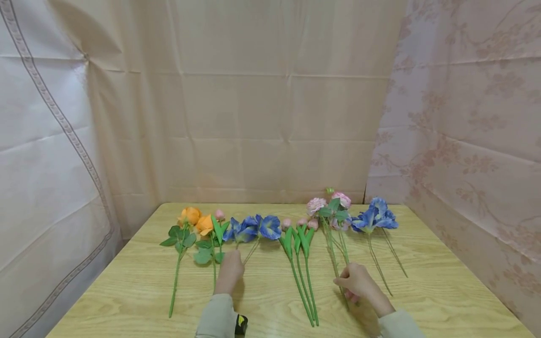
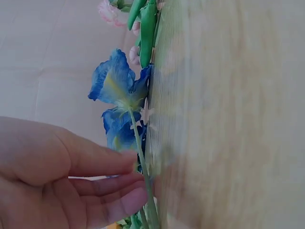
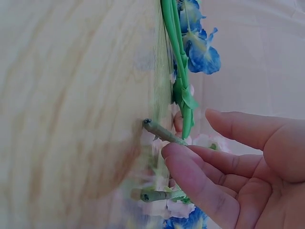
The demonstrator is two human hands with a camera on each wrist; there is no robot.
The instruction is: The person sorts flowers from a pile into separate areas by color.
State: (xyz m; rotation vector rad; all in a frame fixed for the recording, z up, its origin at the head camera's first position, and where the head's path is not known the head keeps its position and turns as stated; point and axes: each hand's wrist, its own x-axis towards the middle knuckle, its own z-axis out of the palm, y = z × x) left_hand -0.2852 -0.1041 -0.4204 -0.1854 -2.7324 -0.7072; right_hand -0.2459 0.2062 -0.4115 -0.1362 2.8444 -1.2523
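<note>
My left hand [image 1: 230,271] pinches the stem of a blue iris [image 1: 241,229]; its thumb and fingertips meet the stem [image 2: 144,171] in the left wrist view. A second blue iris [image 1: 269,227] lies to the right of it. My right hand [image 1: 358,282] is at the lower stems of the pink ruffled flowers [image 1: 317,205]. In the right wrist view its thumb [image 3: 228,125] stands apart, and its fingertips touch or nearly touch one cut stem end [image 3: 159,131]. Another stem end [image 3: 155,196] lies below the fingers.
Orange roses [image 1: 191,215] with leaves lie at the left, a pink tulip [image 1: 219,215] beside them. Several pink tulips with green stems [image 1: 301,277] lie between the hands. More blue irises [image 1: 374,217] lie at the right. Cloth hangs behind the wooden table [image 1: 127,291] and at both sides.
</note>
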